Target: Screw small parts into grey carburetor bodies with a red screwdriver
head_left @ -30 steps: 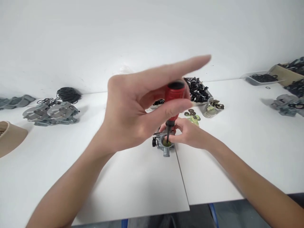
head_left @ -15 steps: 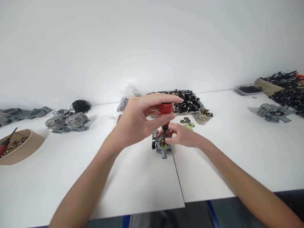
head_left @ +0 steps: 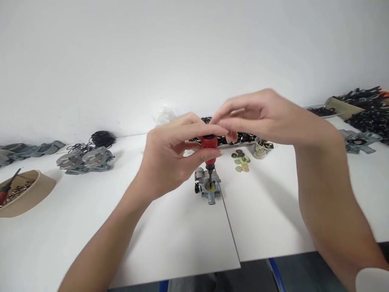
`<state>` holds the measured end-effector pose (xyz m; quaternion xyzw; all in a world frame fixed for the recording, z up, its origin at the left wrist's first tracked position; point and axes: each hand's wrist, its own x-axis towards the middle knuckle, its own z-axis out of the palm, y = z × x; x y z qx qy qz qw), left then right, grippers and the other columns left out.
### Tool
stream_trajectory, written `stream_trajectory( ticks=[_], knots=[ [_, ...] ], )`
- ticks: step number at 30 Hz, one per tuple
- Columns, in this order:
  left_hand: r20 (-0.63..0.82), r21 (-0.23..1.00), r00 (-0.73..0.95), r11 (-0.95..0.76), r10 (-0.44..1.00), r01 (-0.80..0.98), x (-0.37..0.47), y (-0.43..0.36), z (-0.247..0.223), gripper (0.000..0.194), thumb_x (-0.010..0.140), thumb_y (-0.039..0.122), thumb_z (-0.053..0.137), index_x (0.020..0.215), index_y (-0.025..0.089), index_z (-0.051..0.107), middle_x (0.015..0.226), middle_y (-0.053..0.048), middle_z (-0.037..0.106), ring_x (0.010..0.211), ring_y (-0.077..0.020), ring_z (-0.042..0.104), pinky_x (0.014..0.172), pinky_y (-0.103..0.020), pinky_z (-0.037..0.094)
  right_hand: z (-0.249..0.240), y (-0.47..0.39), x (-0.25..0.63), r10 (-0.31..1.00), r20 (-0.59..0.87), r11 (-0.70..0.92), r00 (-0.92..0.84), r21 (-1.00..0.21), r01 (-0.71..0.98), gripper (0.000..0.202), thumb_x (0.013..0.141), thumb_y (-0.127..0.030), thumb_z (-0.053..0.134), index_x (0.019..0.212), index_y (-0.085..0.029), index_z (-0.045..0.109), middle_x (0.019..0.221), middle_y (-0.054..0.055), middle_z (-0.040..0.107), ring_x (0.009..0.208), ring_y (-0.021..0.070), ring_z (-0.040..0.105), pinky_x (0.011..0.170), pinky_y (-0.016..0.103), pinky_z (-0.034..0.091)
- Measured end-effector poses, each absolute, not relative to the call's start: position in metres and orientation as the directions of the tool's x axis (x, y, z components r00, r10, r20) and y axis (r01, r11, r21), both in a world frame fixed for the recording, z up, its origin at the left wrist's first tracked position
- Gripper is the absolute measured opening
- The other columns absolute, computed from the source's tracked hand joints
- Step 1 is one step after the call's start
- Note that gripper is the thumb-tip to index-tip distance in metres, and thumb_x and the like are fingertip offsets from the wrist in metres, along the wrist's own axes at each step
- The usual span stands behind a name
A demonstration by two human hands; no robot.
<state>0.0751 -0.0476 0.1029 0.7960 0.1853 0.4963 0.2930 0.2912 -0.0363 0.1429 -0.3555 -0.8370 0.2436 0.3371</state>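
My left hand [head_left: 172, 156] is closed round the red handle of a screwdriver [head_left: 209, 142], which stands upright. Its dark shaft points down into the round opening of a grey metal carburetor [head_left: 212, 196] on the table. At the shaft's tip, a yellow-green disc shows inside that opening. My right hand [head_left: 258, 115] is raised beside the top of the handle, fingers bent and slightly apart, with nothing visible in them. Its fingertips overlap the left index finger in view; whether they touch the handle is hidden. Several yellow-green and dark washers [head_left: 242, 161] lie right of the carburetor.
A clear cup of metal discs [head_left: 261, 148] stands behind the washers. Behind my hands is a tray of black parts [head_left: 247, 138]. Two grey metal bodies [head_left: 86, 159] and a beige bowl of brass-coloured pieces [head_left: 39, 190] are at left; another grey body [head_left: 361, 141] is at right.
My right hand has left the carburetor and risen to the top of the screwdriver. The left hand still grips the handle, with the screwdriver's tip in the opening.
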Motion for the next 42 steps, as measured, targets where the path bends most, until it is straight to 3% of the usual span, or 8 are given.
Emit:
stream_trajectory(
  ticks=[5, 11, 16, 19, 26, 31, 37, 42],
  knots=[
    [0.628, 0.747, 0.423, -0.659, 0.653, -0.091, 0.079, -0.05, 0.103, 0.06, 0.078, 0.01, 0.075, 0.13, 0.027, 0.049, 0.092, -0.001, 0.069, 0.081, -0.0171, 0.073, 0.071, -0.034, 0.066, 0.142, -0.054, 0.269, 0.513, 0.794, 0.837, -0.327, -0.377, 0.397, 0.013, 0.09, -0.024, 0.067, 0.102, -0.019, 0.069, 0.108, 0.002, 0.065, 0.099, 0.0159, 0.062, 0.07, 0.025, 0.055],
    [0.603, 0.772, 0.447, -0.625, 0.661, -0.117, 0.078, -0.047, 0.102, 0.067, 0.077, 0.016, 0.078, 0.132, 0.028, 0.041, 0.083, 0.004, 0.07, 0.079, -0.0183, 0.074, 0.069, -0.033, 0.065, 0.147, -0.064, 0.278, 0.529, 0.56, 0.838, -0.638, -0.225, 0.497, 0.019, 0.096, -0.023, 0.057, 0.095, -0.032, 0.074, 0.101, -0.002, 0.071, 0.086, 0.0152, 0.067, 0.066, 0.028, 0.05],
    [0.631, 0.727, 0.512, -0.674, 0.582, -0.131, 0.081, -0.04, 0.1, 0.065, 0.074, 0.015, 0.08, 0.129, 0.026, 0.048, 0.094, 0.001, 0.071, 0.088, -0.0187, 0.073, 0.071, -0.03, 0.064, 0.144, -0.063, 0.267, 0.557, 0.627, 0.776, -0.544, -0.161, 0.609, 0.012, 0.09, -0.032, 0.067, 0.081, -0.025, 0.07, 0.079, -0.001, 0.068, 0.071, 0.0139, 0.061, 0.062, 0.029, 0.043],
    [0.662, 0.68, 0.515, -0.725, 0.545, -0.108, 0.084, -0.037, 0.098, 0.056, 0.073, 0.011, 0.08, 0.121, 0.026, 0.055, 0.093, 0.002, 0.07, 0.086, -0.0164, 0.072, 0.068, -0.026, 0.062, 0.138, -0.06, 0.256, 0.521, 0.705, 0.745, -0.481, -0.102, 0.659, 0.026, 0.086, -0.044, 0.071, 0.074, -0.021, 0.064, 0.073, 0.001, 0.062, 0.067, 0.0141, 0.055, 0.059, 0.03, 0.04],
    [0.65, 0.691, 0.567, -0.705, 0.506, -0.162, 0.081, -0.033, 0.097, 0.072, 0.075, 0.005, 0.076, 0.138, 0.023, 0.048, 0.102, -0.002, 0.067, 0.089, -0.0179, 0.072, 0.076, -0.033, 0.066, 0.145, -0.06, 0.273, 0.515, 0.559, 0.828, -0.65, -0.128, 0.546, 0.018, 0.094, -0.016, 0.058, 0.087, -0.026, 0.071, 0.099, -0.002, 0.067, 0.073, 0.0111, 0.058, 0.063, 0.029, 0.042],
    [0.648, 0.676, 0.552, -0.73, 0.525, -0.099, 0.082, -0.032, 0.094, 0.061, 0.075, 0.015, 0.079, 0.129, 0.028, 0.054, 0.091, 0.001, 0.068, 0.088, -0.0182, 0.071, 0.072, -0.03, 0.064, 0.14, -0.056, 0.264, 0.508, 0.688, 0.744, -0.519, -0.047, 0.667, 0.033, 0.089, -0.042, 0.068, 0.063, -0.022, 0.063, 0.056, 0.0, 0.053, 0.053, 0.0133, 0.043, 0.053, 0.034, 0.034],
    [0.615, 0.716, 0.612, -0.677, 0.498, -0.169, 0.074, -0.032, 0.1, 0.066, 0.081, 0.009, 0.072, 0.14, 0.024, 0.046, 0.108, -0.006, 0.068, 0.093, -0.0212, 0.072, 0.078, -0.038, 0.065, 0.146, -0.058, 0.275, 0.545, 0.528, 0.827, -0.652, -0.209, 0.522, 0.014, 0.094, -0.023, 0.061, 0.098, -0.031, 0.072, 0.099, -0.001, 0.07, 0.077, 0.0149, 0.062, 0.065, 0.031, 0.044],
    [0.597, 0.725, 0.622, -0.673, 0.506, -0.149, 0.078, -0.035, 0.098, 0.063, 0.079, 0.017, 0.077, 0.135, 0.028, 0.049, 0.107, -0.003, 0.07, 0.096, -0.0209, 0.071, 0.078, -0.035, 0.064, 0.147, -0.062, 0.274, 0.581, 0.569, 0.785, -0.583, -0.203, 0.585, 0.007, 0.088, -0.029, 0.069, 0.083, -0.025, 0.069, 0.078, -0.001, 0.069, 0.066, 0.0138, 0.059, 0.055, 0.031, 0.038]
  ],
)
